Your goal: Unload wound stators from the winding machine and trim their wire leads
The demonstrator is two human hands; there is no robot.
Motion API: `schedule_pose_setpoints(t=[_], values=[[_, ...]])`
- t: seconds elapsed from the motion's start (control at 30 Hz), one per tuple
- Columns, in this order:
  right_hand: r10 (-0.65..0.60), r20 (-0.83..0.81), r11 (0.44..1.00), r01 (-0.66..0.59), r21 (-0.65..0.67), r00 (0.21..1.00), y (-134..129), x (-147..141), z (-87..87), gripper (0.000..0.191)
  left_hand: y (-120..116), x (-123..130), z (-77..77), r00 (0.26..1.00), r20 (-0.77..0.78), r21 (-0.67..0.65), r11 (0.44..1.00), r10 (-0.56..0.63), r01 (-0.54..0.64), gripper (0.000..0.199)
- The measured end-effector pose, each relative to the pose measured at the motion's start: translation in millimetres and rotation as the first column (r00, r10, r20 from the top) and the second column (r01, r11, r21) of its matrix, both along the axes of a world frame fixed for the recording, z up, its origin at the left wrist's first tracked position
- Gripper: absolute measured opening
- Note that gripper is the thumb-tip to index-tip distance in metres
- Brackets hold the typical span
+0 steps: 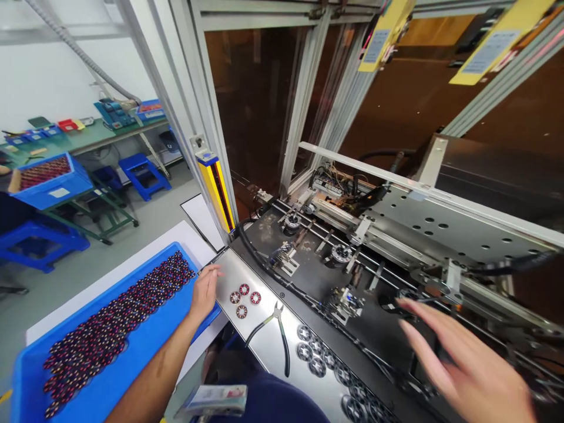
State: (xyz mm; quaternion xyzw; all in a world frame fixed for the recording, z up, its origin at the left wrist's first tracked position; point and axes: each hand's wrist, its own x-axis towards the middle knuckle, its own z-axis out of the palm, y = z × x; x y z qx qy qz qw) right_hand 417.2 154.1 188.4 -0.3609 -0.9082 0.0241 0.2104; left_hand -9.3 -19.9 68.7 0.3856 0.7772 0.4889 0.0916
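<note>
My left hand (205, 292) is over the left end of the metal ledge (264, 335), beside the blue tray (145, 358). Its fingers lie loosely extended, slightly blurred, with nothing visible in them. Several small ring-shaped copper-wound motor cores (242, 312) rest on the ledge just right of it. Many similar cores (101, 329) fill part of the tray. My right hand (471, 358) reaches over the black machine bed with thumb and fingers apart, holding nothing visible. Its fingertips are near a round dark fixture (390, 304), partly hidden by the hand.
Cutting pliers (277, 317) lie open on the ledge, near several dark round parts (317, 367). Rods, clamps and a black cable (299, 294) cross the machine. A yellow safety sensor post (217, 191) stands left. Behind are a blue crate (55, 191) and blue stools (144, 176).
</note>
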Motion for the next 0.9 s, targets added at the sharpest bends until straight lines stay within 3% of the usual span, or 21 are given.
schedule_pose_setpoints(t=[0.03,0.07,0.17,0.3,0.4,0.5,0.67,0.77,0.9], values=[[0.153,-0.045,0.986,-0.15,0.07,0.987,26.5,-32.5,3.6,0.036,-3.2,-4.7,5.6,1.0,-0.021,0.005,1.0,0.005,-0.005,0.042],[0.23,-0.026,0.971,-0.228,0.066,0.973,52.7,-66.1,3.9,0.032,-6.2,-8.6,10.5,0.999,-0.042,0.011,1.0,0.016,-0.016,0.038],[0.347,0.049,0.937,-0.348,0.011,0.937,116.5,-158.0,-14.9,0.025,-11.5,-15.4,22.3,0.994,-0.092,0.029,0.998,0.053,-0.05,0.028],[0.409,0.131,0.913,-0.405,-0.053,0.903,152.0,-229.3,-57.6,0.019,-2.8,-16.8,35.0,0.989,-0.145,0.025,1.0,0.018,-0.015,0.028],[0.394,0.155,0.919,-0.384,-0.091,0.906,156.1,-246.5,-78.9,0.019,17.7,-16.7,44.5,0.972,-0.225,0.005,0.997,-0.073,0.076,0.026],[0.338,0.143,0.938,-0.32,-0.13,0.93,156.7,-244.9,-88.1,0.018,48.7,-18.0,52.9,0.943,-0.273,-0.029,0.981,-0.191,0.19,0.025],[0.09,0.105,0.965,-0.061,-0.256,0.99,165.2,-234.4,-93.6,0.02,121.2,-20.1,58.2,0.811,-0.367,-0.132,0.889,-0.455,0.439,0.031],[-0.083,0.15,0.902,0.138,-0.409,0.985,179.7,-241.8,-97.2,0.023,169.8,-15.7,53.8,0.692,-0.425,-0.23,0.809,-0.583,0.541,0.039],[-0.223,0.219,0.748,0.311,-0.587,0.95,202.2,-265.3,-101.0,0.03,217.7,-2.9,42.4,0.548,-0.459,-0.375,0.711,-0.7,0.595,0.045]])
